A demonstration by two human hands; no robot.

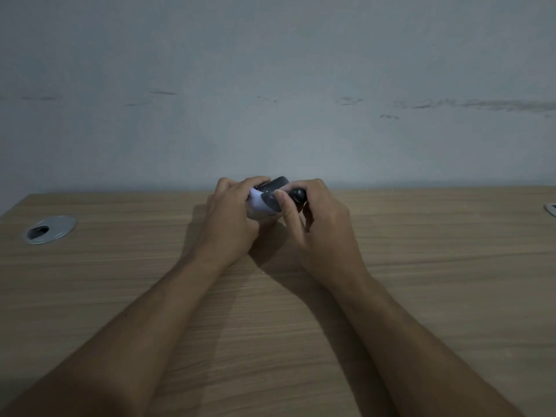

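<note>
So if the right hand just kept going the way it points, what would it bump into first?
The small grey and white device, which the right hand grips; pushing on leftward and away, it would probably press that into the left hand wrapped round the other end.

The device is coloured dark grey and pale lilac-white. The table is patterned with light brown wood grain; the pale grey wall is marked by dark scuffs.
</note>
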